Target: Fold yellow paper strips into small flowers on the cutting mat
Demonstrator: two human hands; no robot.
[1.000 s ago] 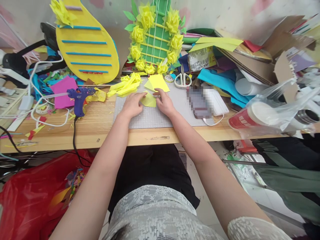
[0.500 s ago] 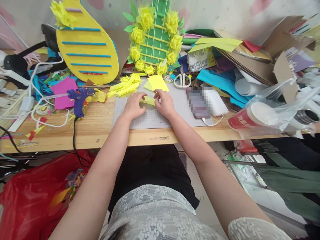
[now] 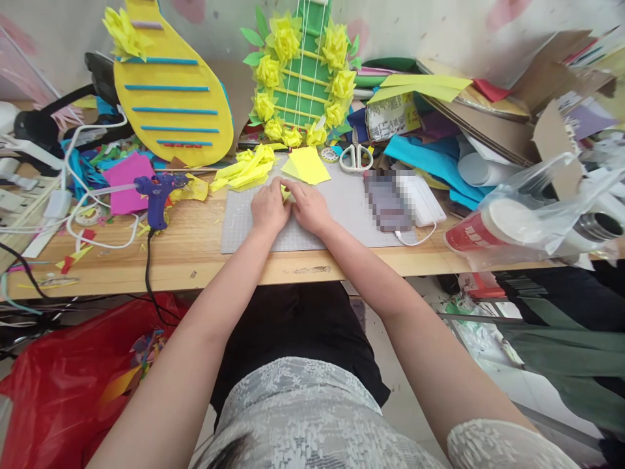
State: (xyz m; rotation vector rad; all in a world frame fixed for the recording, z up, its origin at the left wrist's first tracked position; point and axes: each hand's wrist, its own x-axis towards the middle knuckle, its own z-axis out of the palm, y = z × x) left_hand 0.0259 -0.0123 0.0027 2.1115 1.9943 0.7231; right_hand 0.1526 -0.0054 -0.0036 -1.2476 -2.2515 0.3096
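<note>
Over the grey cutting mat my left hand and my right hand meet, fingertips touching. Both are closed on a small piece of yellow paper, mostly hidden by the fingers. Just beyond them lies a stack of yellow paper squares. To its left is a heap of folded yellow paper strips. A pair of white-handled scissors rests to the right of the stack, beside a small roll of tape.
A blue glue gun stands at left with its black cord over the table edge. Behind are a yellow cardboard lute and a green instrument with yellow paper flowers. At right are a blurred phone, white power bank and red cup.
My hands have come together. The left moved right and the right slightly left, so the yellow paper between them is now nearly covered.
</note>
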